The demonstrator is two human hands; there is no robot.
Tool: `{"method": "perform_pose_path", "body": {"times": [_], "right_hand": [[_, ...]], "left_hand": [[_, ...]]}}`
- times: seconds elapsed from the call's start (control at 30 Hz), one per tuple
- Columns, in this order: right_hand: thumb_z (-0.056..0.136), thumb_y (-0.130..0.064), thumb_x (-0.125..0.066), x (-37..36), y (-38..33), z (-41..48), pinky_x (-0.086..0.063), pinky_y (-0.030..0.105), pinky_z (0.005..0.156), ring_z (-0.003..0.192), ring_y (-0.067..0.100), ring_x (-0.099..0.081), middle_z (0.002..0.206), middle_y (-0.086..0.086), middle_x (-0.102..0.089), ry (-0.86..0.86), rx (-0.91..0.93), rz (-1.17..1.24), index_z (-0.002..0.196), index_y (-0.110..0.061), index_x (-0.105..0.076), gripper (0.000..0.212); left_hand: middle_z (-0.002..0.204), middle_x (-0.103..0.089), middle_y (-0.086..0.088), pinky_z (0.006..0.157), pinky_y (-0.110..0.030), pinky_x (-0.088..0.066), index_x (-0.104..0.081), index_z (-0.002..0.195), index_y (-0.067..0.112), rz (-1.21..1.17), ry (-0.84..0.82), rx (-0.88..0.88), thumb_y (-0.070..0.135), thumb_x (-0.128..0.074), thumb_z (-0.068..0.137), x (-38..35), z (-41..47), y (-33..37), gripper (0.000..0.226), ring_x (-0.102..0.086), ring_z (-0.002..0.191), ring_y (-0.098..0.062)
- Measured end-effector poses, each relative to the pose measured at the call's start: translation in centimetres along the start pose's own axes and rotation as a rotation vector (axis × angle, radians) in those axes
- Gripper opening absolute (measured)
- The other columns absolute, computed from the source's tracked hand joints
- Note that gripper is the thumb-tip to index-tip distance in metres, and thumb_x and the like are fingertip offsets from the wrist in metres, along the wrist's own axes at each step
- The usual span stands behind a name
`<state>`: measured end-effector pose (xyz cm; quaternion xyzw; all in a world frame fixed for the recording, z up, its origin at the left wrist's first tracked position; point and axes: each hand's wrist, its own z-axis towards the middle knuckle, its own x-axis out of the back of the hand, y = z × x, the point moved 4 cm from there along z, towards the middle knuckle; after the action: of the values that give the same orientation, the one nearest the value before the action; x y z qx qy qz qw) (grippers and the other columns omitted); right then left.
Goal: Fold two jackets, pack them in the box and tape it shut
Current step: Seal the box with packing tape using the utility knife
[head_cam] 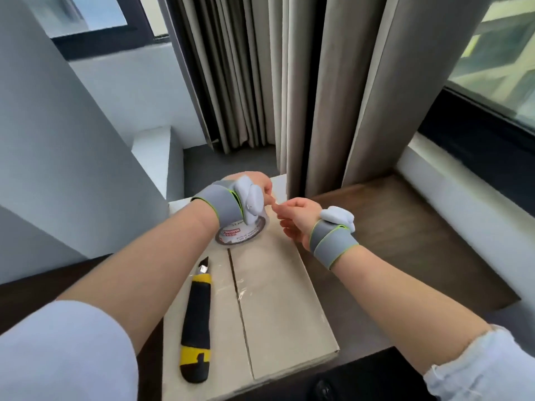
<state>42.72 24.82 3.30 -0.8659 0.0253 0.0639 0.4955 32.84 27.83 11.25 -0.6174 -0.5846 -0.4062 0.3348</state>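
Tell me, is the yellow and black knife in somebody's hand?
No, the knife lies by itself on the closed box, while the left hand holds the tape roll and the right hand pinches at it.

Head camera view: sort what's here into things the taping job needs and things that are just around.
In use:
- closed cardboard box
- tape roll, held on the box by the left hand
- right hand, fingers at the tape end
- utility knife, lying on the box

Just around:
- curtains
- window sill
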Motion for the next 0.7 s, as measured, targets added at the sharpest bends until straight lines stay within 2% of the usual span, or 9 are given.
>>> {"method": "perform_pose_path", "body": {"times": [0.1,0.17,0.27,0.4,0.47,0.5,0.57,0.63,0.7], "right_hand": [[0.084,-0.012,-0.068,0.1,-0.1,1.0,-0.039,0.021,0.052,0.059,0.013,-0.051,0.069,0.001,-0.055,-0.02,-0.037,0.065,0.07,-0.016,-0.052,0.022],[0.088,-0.013,-0.065,-0.1,-0.1,1.4,-0.041,0.018,0.051,0.056,0.01,-0.055,0.065,0.0,-0.059,-0.044,-0.099,0.165,0.072,-0.015,-0.054,0.019],[0.089,-0.016,-0.062,-0.1,-0.5,1.7,-0.04,0.012,0.042,0.041,0.002,-0.055,0.044,-0.009,-0.059,-0.046,-0.135,0.208,0.07,-0.016,-0.055,0.02],[0.086,-0.011,-0.066,0.4,-0.2,2.0,-0.038,0.012,0.039,0.032,0.0,-0.05,0.039,-0.007,-0.058,-0.012,-0.09,0.188,0.071,-0.014,-0.058,0.017],[0.086,-0.009,-0.065,0.7,0.4,2.2,-0.039,0.011,0.037,0.03,0.001,-0.048,0.038,-0.006,-0.057,0.002,-0.102,0.197,0.07,-0.012,-0.058,0.018],[0.087,-0.008,-0.064,0.8,0.2,2.4,-0.038,0.011,0.036,0.029,0.001,-0.047,0.037,-0.006,-0.056,0.004,-0.109,0.195,0.069,-0.01,-0.057,0.019],[0.09,-0.009,-0.061,1.6,0.8,2.6,-0.037,0.01,0.034,0.026,0.0,-0.043,0.035,-0.006,-0.053,0.038,-0.145,0.21,0.067,-0.009,-0.054,0.024],[0.09,-0.009,-0.06,2.8,1.5,2.7,-0.036,0.009,0.033,0.028,0.002,-0.043,0.033,-0.006,-0.051,0.088,-0.184,0.245,0.066,-0.007,-0.052,0.025],[0.09,-0.008,-0.061,4.0,2.3,2.8,-0.037,0.009,0.033,0.042,0.007,-0.044,0.032,-0.005,-0.05,0.121,-0.214,0.251,0.066,-0.006,-0.052,0.025]], "left_hand": [[0.123,-0.058,-0.009,0.088,-0.027,-0.04,-0.055,0.123,0.006,-0.021,0.004,0.041,0.033,-0.038,0.1,0.3,-0.5,0.4,0.04,-0.053,0.113,-0.027],[0.132,-0.054,-0.005,0.089,-0.023,-0.039,-0.052,0.129,0.009,-0.046,0.027,0.056,0.025,-0.035,0.101,0.6,-0.9,0.1,0.036,-0.05,0.121,-0.023],[0.133,-0.052,0.002,0.074,-0.019,-0.036,-0.051,0.131,0.019,-0.101,0.014,0.05,0.021,-0.035,0.1,0.8,-1.4,-1.1,0.035,-0.051,0.12,-0.019],[0.124,-0.055,0.004,0.072,-0.02,-0.044,-0.053,0.129,0.021,-0.283,-0.018,0.001,0.035,-0.05,0.094,-0.4,-1.1,-1.7,0.038,-0.056,0.111,-0.019],[0.116,-0.052,0.005,0.068,-0.015,-0.044,-0.05,0.129,0.022,-0.423,-0.048,-0.038,0.043,-0.062,0.086,-0.9,-1.0,-1.9,0.05,-0.056,0.096,-0.013],[0.117,-0.049,0.005,0.072,-0.014,-0.045,-0.045,0.13,0.025,-0.488,-0.034,-0.05,0.046,-0.067,0.08,-0.5,-1.1,-2.5,0.058,-0.054,0.095,-0.01],[0.127,-0.048,0.0,0.09,-0.024,-0.044,-0.036,0.136,0.027,-0.613,-0.029,-0.045,0.054,-0.075,0.064,-0.3,-1.2,-4.0,0.086,-0.052,0.111,-0.016],[0.112,-0.058,-0.005,0.082,-0.029,-0.046,-0.048,0.13,0.015,-0.646,-0.05,-0.06,0.056,-0.076,0.055,-0.8,-1.0,-4.8,0.09,-0.057,0.102,-0.021],[0.086,-0.055,-0.001,0.069,-0.022,-0.04,-0.06,0.101,0.004,-0.51,-0.057,-0.159,0.048,-0.076,0.069,-1.4,-0.8,-3.8,0.056,-0.052,0.082,-0.016]]}}
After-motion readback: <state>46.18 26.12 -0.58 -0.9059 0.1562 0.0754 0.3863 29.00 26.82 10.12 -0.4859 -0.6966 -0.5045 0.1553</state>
